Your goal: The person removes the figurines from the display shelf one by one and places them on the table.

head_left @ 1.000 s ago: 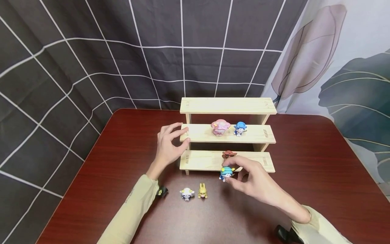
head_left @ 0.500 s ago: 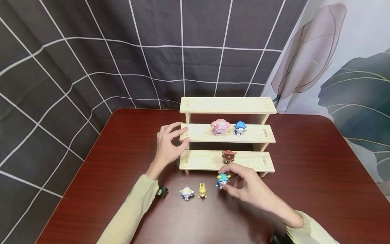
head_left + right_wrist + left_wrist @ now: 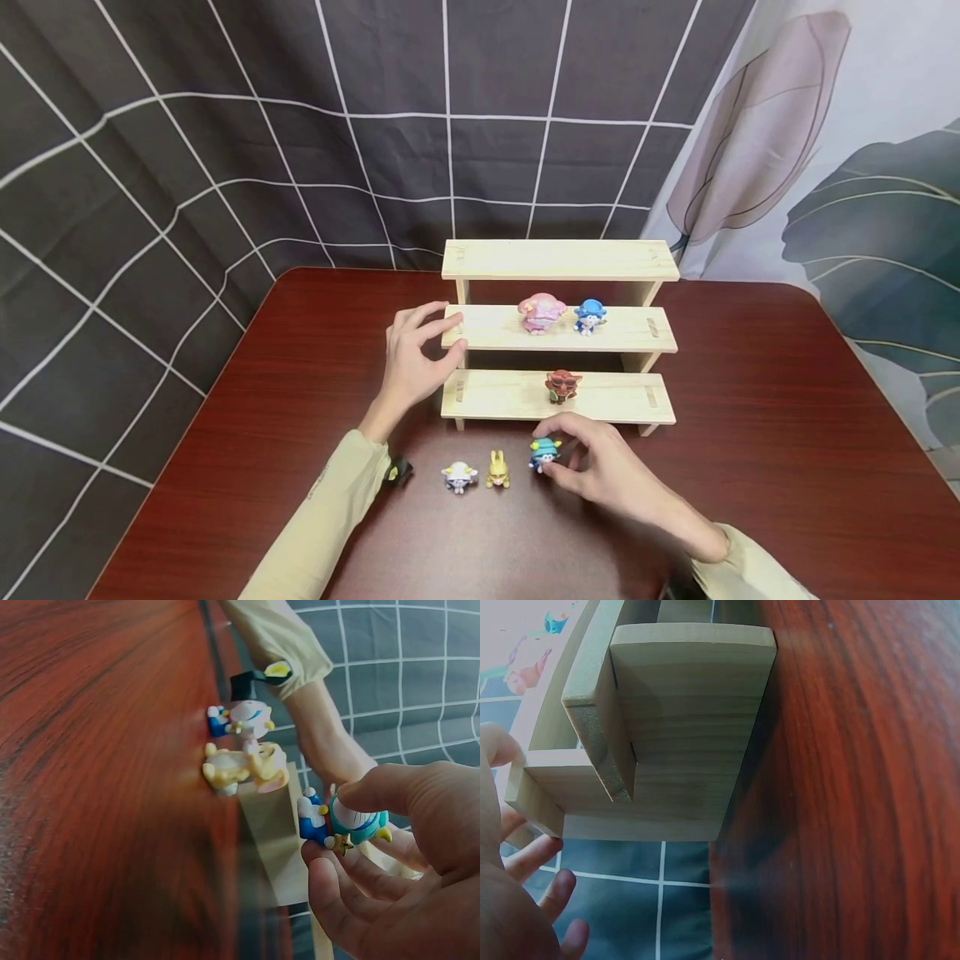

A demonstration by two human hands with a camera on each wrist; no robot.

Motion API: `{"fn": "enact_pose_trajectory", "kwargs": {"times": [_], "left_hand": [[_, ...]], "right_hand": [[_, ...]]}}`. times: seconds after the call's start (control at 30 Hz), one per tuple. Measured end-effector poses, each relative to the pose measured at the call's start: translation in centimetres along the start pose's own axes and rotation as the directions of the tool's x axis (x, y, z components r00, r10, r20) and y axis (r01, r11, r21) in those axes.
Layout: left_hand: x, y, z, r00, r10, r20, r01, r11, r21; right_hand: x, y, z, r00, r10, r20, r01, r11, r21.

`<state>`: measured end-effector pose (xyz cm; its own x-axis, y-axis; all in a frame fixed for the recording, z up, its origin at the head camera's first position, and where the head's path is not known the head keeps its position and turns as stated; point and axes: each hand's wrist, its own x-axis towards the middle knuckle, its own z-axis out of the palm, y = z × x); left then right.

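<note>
My right hand (image 3: 611, 471) pinches a small figurine with a teal cap and yellow horns (image 3: 544, 452) between thumb and fingers, low in front of the stand. In the right wrist view the figurine (image 3: 349, 819) lies sideways, showing a blue-and-white body and a gold star. My left hand (image 3: 415, 354) grips the left end of the middle step of a three-tier wooden stand (image 3: 480, 327), thumb at the front edge. The left wrist view shows fingers (image 3: 536, 855) around that board's end. A white figurine (image 3: 459, 477) and a yellow rabbit-eared figurine (image 3: 498, 470) stand left of the held one.
On the middle step stand a pink figurine (image 3: 542, 313) and a blue-hatted figurine (image 3: 589, 317). A brown figurine with sunglasses (image 3: 562, 386) stands on the bottom step. The dark red table (image 3: 750, 400) meets a grey grid curtain (image 3: 495, 158) behind.
My right hand has brought the teal-capped figurine down and left, away from the bottom step toward the table, uncovering the brown figurine. The left hand has stayed in place.
</note>
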<state>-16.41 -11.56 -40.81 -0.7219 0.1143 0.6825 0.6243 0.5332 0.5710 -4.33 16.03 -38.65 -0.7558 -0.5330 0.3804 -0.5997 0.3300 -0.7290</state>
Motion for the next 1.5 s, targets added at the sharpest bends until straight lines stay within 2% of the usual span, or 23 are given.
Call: {"fn": "enact_pose_trajectory", "kwargs": {"times": [0.37,0.73,1.5], "left_hand": [[-0.1,-0.1,0.0,1.0,-0.001,-0.001,0.001,1.0,-0.003],[0.1,0.0,0.0,1.0,-0.002,0.009,0.002,1.0,-0.002],[-0.1,-0.2,0.1,1.0,0.003,-0.003,-0.003,1.0,-0.001]], "right_hand": [[-0.4,1.2,1.0,1.0,0.019,0.002,-0.019,1.0,-0.01],[-0.4,1.8,1.9,0.998,0.053,0.037,-0.053,0.999,0.003],[-0.7,2.5,3.0,0.997,0.046,0.062,-0.046,0.999,0.0]]}}
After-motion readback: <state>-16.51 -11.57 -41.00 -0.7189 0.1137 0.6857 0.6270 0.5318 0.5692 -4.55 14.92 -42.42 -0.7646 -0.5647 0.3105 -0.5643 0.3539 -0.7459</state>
